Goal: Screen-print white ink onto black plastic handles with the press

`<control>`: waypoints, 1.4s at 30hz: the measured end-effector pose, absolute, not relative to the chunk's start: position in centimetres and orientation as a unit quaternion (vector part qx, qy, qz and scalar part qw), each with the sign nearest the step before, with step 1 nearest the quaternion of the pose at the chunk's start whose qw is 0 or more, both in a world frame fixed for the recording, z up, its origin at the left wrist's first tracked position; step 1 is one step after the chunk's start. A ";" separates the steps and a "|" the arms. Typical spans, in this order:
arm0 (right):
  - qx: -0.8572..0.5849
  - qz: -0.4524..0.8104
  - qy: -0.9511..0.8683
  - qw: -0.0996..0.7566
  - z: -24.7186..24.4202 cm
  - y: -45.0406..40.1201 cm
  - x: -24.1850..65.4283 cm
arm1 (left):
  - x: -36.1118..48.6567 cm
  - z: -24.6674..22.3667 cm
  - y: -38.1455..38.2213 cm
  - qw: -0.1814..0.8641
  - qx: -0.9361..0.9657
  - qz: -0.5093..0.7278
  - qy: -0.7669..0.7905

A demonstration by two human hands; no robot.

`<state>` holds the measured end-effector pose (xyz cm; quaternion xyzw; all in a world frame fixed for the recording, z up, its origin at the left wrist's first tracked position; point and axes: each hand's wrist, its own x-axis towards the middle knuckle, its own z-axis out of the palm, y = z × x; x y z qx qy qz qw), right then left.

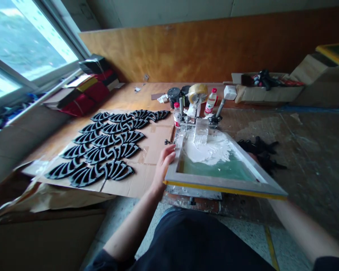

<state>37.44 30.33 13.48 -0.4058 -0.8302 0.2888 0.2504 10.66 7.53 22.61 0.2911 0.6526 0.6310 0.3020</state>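
We have the framed screen (225,184) above the surface (313,150), our left hand (164,162) with its fingers gripping the left rail; our right hand (254,160) is mostly hidden behind the right rail, so we cannot tell how its fingers sit. We should support both rails evenly and tilt slowly, lest the white paste (211,154) slide.

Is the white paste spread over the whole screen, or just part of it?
Just part: the white paste covers the far area of the screen, while green shows along the near side.
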 end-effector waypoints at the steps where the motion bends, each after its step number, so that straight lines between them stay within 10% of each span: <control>1: -0.430 0.278 -0.815 0.271 13.9 31.6 37.6 | 10.9 21.3 6.7 0.345 0.248 0.608 0.670; 6: -0.350 0.177 -0.859 0.329 16.3 31.9 31.9 | 11.7 14.5 4.3 0.458 0.198 0.543 0.675; 13: -0.270 0.085 -0.951 0.124 17.5 27.9 23.4 | 11.1 8.4 4.3 0.420 0.271 0.478 0.722; 42: -0.086 0.093 -0.988 0.087 15.0 22.8 28.1 | 10.6 7.6 4.4 0.374 0.312 0.399 0.777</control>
